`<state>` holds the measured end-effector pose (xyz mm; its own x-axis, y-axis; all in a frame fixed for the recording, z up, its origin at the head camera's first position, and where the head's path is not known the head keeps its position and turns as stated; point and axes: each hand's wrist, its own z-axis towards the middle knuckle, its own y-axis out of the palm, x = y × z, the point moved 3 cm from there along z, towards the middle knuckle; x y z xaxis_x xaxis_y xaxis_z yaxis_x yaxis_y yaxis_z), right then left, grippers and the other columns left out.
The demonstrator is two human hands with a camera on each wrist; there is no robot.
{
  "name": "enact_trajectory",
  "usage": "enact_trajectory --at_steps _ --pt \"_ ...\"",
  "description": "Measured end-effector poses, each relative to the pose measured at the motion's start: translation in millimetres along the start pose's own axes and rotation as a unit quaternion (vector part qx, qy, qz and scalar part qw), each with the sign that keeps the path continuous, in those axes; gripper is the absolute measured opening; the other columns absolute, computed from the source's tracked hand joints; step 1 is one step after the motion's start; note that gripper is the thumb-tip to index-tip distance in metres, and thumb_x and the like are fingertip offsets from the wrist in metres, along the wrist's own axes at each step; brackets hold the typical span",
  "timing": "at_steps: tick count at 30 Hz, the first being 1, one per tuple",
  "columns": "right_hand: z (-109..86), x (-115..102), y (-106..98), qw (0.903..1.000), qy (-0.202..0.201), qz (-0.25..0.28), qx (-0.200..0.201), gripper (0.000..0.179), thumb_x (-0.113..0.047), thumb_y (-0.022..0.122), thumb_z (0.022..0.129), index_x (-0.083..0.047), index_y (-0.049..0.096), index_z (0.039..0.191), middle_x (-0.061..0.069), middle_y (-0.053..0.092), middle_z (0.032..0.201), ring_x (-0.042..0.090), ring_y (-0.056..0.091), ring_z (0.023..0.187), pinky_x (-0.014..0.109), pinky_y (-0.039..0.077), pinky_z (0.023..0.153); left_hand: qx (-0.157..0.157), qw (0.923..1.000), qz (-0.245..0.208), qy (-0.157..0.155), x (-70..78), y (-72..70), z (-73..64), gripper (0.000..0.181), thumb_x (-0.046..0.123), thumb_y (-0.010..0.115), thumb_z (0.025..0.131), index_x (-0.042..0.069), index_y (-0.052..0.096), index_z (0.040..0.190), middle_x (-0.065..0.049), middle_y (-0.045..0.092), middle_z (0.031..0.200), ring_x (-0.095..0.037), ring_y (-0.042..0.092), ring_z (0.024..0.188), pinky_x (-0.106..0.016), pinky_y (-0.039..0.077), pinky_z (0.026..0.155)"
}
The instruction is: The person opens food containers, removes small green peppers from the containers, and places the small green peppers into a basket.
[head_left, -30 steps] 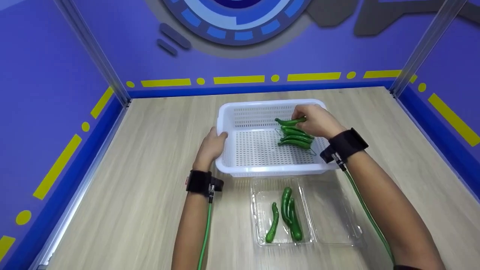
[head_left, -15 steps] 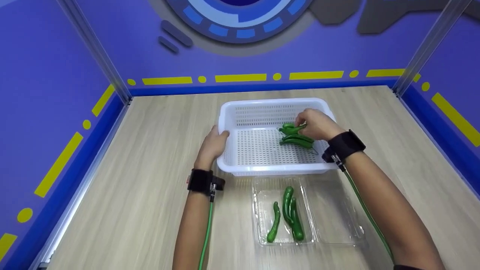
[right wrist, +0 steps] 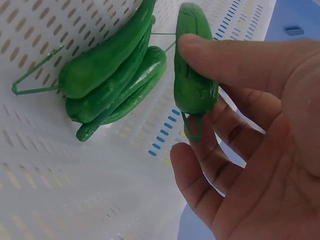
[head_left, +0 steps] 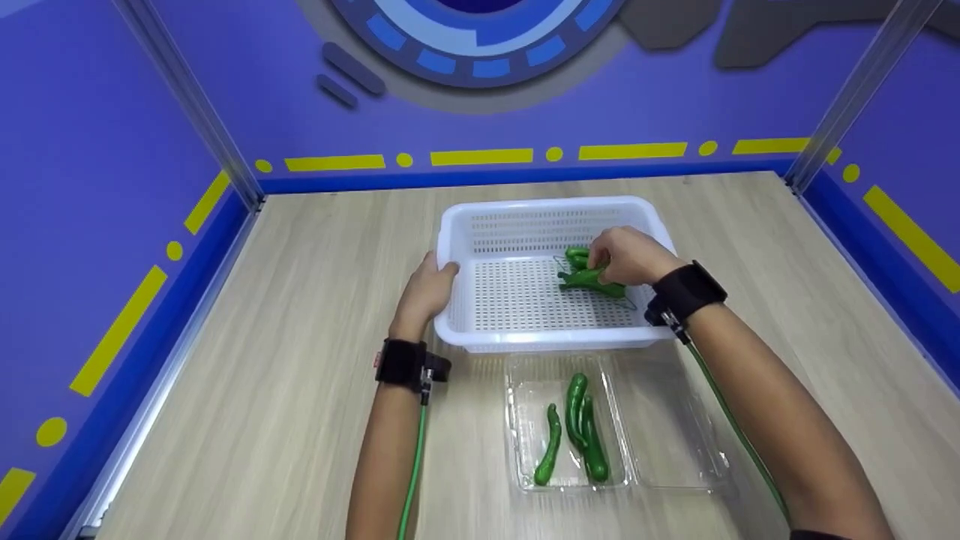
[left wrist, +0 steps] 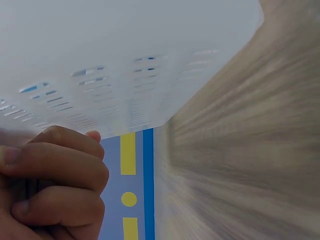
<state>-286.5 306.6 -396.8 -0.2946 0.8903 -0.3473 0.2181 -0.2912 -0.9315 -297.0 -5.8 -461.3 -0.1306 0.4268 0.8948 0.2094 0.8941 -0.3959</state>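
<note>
Blue-purple walls (head_left: 480, 131) marked with yellow dashes and dots stand around a pale wood-grain surface (head_left: 300, 337). On it is a white basket (head_left: 555, 339), slotted along its sides and floor. Just on its near side lies a shallow clear tray (head_left: 523, 397), opened out, with its lid (head_left: 667, 427) flat to the right. The person's left hand (head_left: 427, 294) grips the basket's left rim, thumb over the edge. The right hand (head_left: 634, 255) is down in the basket's right part, pinching one pepper (right wrist: 195, 95) between thumb and fingers. Black straps (head_left: 401, 364) circle both wrists. Several green peppers (right wrist: 107, 70) are piled against one another inside the basket, just beside the pinched one, with the right hand partly hiding them from the head view. Three more sit in the tray: a touching pair (head_left: 575, 412), and a slimmer single (head_left: 549, 446) lying apart to their left.
</note>
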Motion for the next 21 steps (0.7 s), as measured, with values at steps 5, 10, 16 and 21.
enact_trajectory --at_steps 5,10,16,21 --pt "1.1 -0.5 2.1 0.9992 0.021 -0.013 -0.032 0.023 0.007 0.074 0.074 -0.001 0.078 0.095 0.016 0.076 0.099 0.031 0.068 0.092 0.049 0.056 0.084 -0.002 1.0 -0.008 -0.004 -0.8 -0.3 1.0 0.056 0.035 0.04 0.106 0.015 0.031 0.158 -0.017 0.059 0.138 -0.03 0.067 0.114 -0.04 0.058 0.085" --pt "0.1 -1.2 4.0 0.9966 0.05 -0.036 -0.056 0.027 0.008 0.07 0.073 -0.001 0.076 0.097 0.015 0.075 0.101 0.028 0.064 0.089 0.044 0.054 0.079 -0.001 1.0 -0.006 -0.004 -1.7 -0.4 1.6 0.056 0.035 0.04 0.106 0.014 0.031 0.158 -0.016 0.059 0.138 -0.03 0.067 0.114 -0.04 0.058 0.086" --pt "-1.5 0.8 10.0 0.9941 0.064 -0.061 -0.063 0.029 0.009 0.065 0.072 -0.001 0.075 0.097 0.015 0.073 0.104 0.026 0.059 0.082 0.041 0.052 0.074 -0.004 1.0 -0.004 -0.006 -2.3 -1.1 1.3 0.056 0.037 0.04 0.106 0.015 0.032 0.157 -0.017 0.06 0.137 -0.031 0.066 0.114 -0.042 0.057 0.087" --pt "-2.0 2.9 12.2 0.9934 0.071 -0.065 -0.063 0.028 0.008 0.067 0.072 -0.001 0.075 0.098 0.017 0.074 0.104 0.028 0.062 0.084 0.044 0.054 0.077 -0.01 0.9999 -0.007 -0.008 -1.8 -2.1 1.7 0.055 0.037 0.039 0.106 0.015 0.033 0.156 -0.018 0.061 0.132 -0.032 0.066 0.113 -0.04 0.057 0.083"
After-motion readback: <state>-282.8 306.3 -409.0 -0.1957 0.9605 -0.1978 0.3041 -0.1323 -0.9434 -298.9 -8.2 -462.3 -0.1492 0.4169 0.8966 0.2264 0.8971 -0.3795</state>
